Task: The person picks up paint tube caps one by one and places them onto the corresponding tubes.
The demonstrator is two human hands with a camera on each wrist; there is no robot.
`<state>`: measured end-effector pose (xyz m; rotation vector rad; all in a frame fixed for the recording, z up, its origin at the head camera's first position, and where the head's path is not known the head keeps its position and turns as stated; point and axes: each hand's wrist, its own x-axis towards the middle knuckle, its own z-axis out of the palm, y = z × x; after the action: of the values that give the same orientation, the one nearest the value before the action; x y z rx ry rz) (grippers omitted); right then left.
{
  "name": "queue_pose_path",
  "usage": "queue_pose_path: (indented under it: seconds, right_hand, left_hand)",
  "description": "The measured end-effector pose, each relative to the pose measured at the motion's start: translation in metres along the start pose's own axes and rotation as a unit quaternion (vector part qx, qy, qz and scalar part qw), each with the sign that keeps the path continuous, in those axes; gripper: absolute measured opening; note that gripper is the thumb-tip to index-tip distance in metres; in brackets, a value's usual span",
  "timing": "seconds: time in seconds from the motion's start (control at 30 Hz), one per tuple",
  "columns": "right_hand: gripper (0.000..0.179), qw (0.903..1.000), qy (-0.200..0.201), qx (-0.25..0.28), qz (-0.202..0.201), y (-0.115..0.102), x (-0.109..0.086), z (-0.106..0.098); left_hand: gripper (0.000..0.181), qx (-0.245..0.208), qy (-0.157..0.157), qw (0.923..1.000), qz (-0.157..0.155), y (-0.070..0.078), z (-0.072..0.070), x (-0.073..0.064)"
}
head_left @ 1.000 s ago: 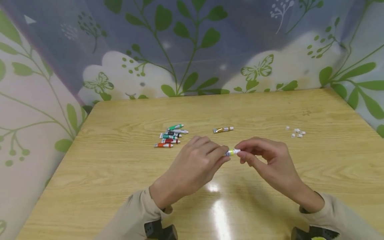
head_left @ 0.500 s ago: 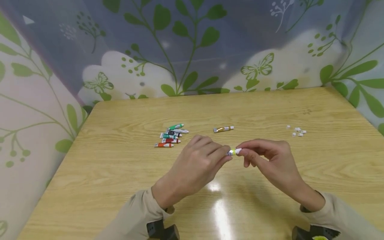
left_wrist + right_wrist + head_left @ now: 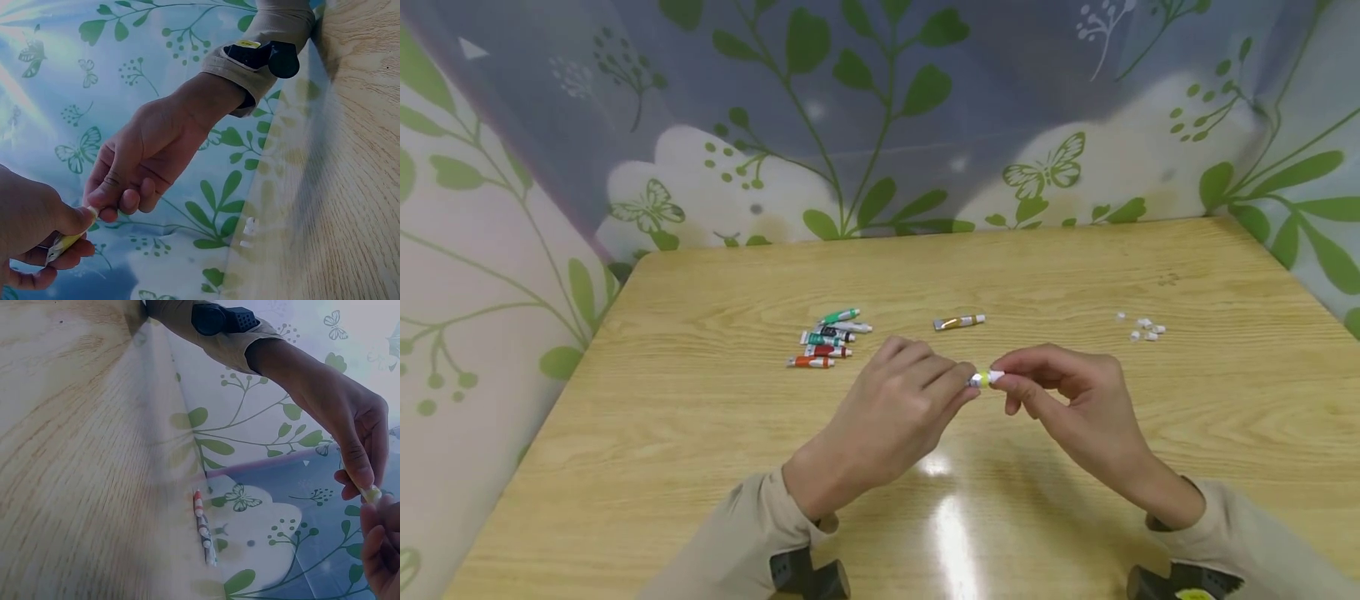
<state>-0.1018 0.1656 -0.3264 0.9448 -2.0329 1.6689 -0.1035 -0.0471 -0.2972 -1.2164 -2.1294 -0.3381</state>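
My left hand [image 3: 898, 408] grips a small yellow-banded paint tube [image 3: 979, 380], held above the table with its white cap end pointing right. Most of the tube's body is hidden behind my left fingers in the head view; more of the yellow paint tube [image 3: 65, 242] shows in the left wrist view. With thumb and forefinger, my right hand [image 3: 1086, 408] pinches the white cap [image 3: 997, 377]. Whether the cap is loose on the tube I cannot tell. Beyond my hands lies a gold-brown paint tube [image 3: 959, 322] with a white cap end.
Several paint tubes [image 3: 820, 352] in orange, red, teal, black and green lie in a loose stack left of centre. Several small white caps [image 3: 1148, 329] are grouped at the right. The wooden table [image 3: 647, 400] meets a leaf-patterned cloth [image 3: 880, 125] at the back.
The held tube has shifted slightly right within the last second. My right fingers have moved a little at the cap, while the things on the table stay put.
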Motion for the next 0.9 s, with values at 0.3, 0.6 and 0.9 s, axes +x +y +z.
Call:
queue_pose_path:
  seconds: [0.3,0.6,0.9]
  right_hand:
    - [0.017,0.9949,-0.002,0.086,-0.052,0.0046,0.0025,0.0018]
    - [0.015,0.9978,0.012,-0.006,-0.064,0.0052,0.0001,0.0011]
    - [0.01,0.9977,0.003,-0.018,-0.065,0.0058,-0.0002,0.003]
  left_hand:
    - [0.014,-0.003,0.006,1.0,-0.002,-0.0014,0.0004,0.0]
    - [0.016,0.0,0.002,1.0,0.004,-0.0016,-0.0012,0.0006]
    - [0.013,-0.004,0.01,0.9999,-0.001,-0.0005,-0.0002,-0.0024]
